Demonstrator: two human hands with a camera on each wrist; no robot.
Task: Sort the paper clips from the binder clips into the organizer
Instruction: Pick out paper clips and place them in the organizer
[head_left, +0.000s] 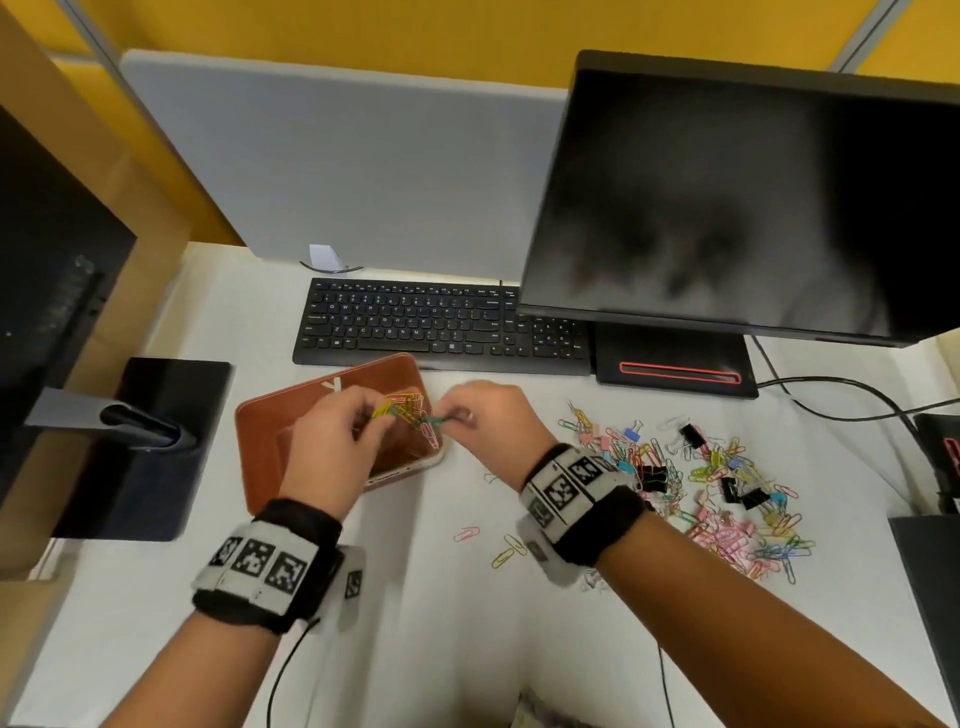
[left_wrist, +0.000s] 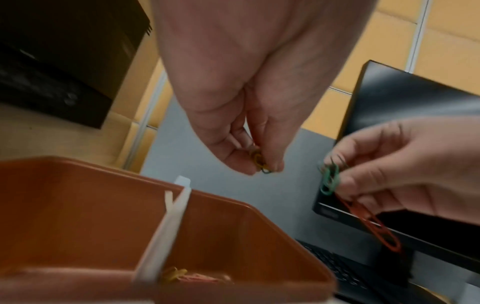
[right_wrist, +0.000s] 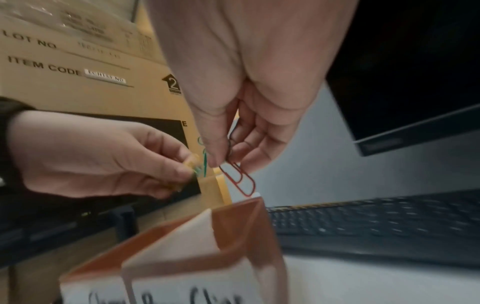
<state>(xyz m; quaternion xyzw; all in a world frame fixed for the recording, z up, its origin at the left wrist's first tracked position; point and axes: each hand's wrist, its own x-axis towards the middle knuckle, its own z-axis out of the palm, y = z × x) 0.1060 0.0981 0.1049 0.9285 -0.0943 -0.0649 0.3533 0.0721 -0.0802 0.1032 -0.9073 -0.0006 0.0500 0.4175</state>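
A brown organizer (head_left: 270, 431) with a white divider (left_wrist: 166, 226) sits left of centre on the desk; yellow and pink paper clips (left_wrist: 182, 275) lie in one compartment. Both hands hover above it. My left hand (head_left: 337, 441) pinches yellow and green paper clips (left_wrist: 259, 162) at its fingertips. My right hand (head_left: 493, 415) pinches green clips (left_wrist: 330, 181) with linked red paper clips (right_wrist: 241, 179) dangling below. A mixed pile of coloured paper clips (head_left: 727, 519) and black binder clips (head_left: 652, 478) lies to the right.
A black keyboard (head_left: 441, 327) lies behind the organizer, with a monitor (head_left: 753, 208) and its base (head_left: 675, 371) at the right. A second monitor stand (head_left: 150, 431) is at the left. Loose clips (head_left: 504, 551) lie on the white desk between my wrists.
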